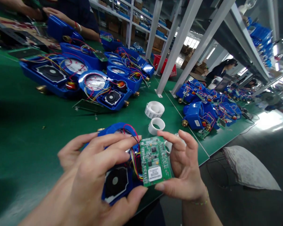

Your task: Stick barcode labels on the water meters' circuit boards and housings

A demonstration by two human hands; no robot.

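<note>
Right, so the board is up front, chips and white label facing us, just beside the open blue unit. The right hand has it pinched, thumb at the bottom edge, fingertip at the top: that grip is firmly on the board. And the left hand? It spreads over the unit, thumb by the board's lower corner, fingers near the wires; whether that grip holds or merely steadies, I can't tell.

Progress check! Wires run from unit to board, so the wiring looks at least partly done; the joints are too small to judge. The black part sits in its recess. Left over, by my reading: the board is outside the unit, and the unit is uncovered. Beyond, on the green worktop, more open units show bare wires too. Two white rolls stand close by.
</note>
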